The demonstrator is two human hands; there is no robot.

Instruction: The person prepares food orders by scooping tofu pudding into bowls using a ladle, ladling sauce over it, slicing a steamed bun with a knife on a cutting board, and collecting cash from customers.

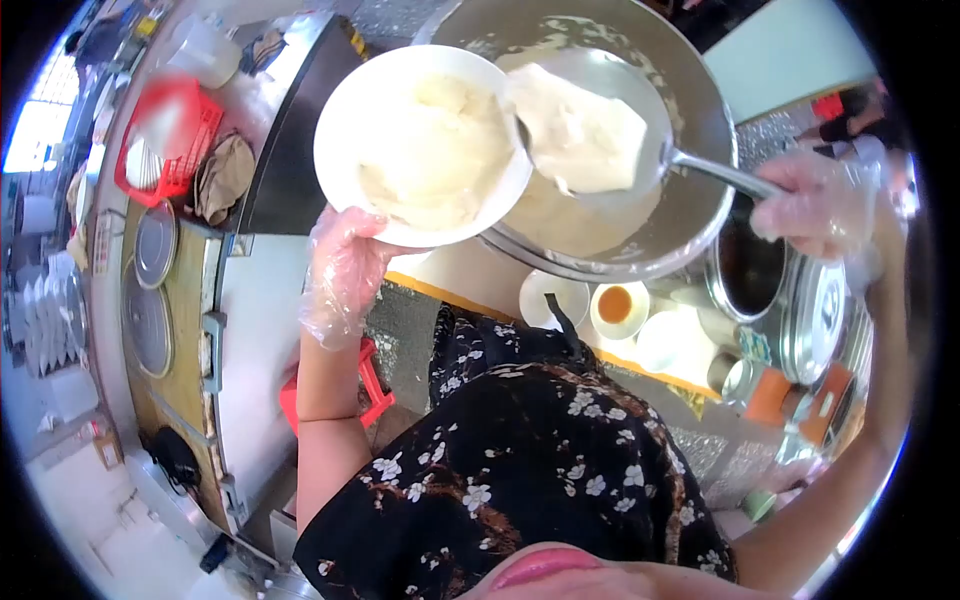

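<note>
A white bowl [430,150] holding soft, cream-coloured food [440,155] is gripped at its lower rim by my left hand [345,265], which wears a clear plastic glove. My right hand [815,205], gloved too, is closed round the handle of a metal ladle [720,172]. A pale, smooth slab of the food [585,130] lies on the broad ladle, whose edge meets the bowl's right rim. Beneath the ladle stands a large metal pot [700,60] with more of the pale food inside.
Below the pot, a small bowl of orange-brown liquid [614,304] stands among white bowls [550,298]. To the right are a deep metal pot [750,270] and a round lid [822,310]. A red basket [205,130] and brown cloth [224,178] lie at the upper left.
</note>
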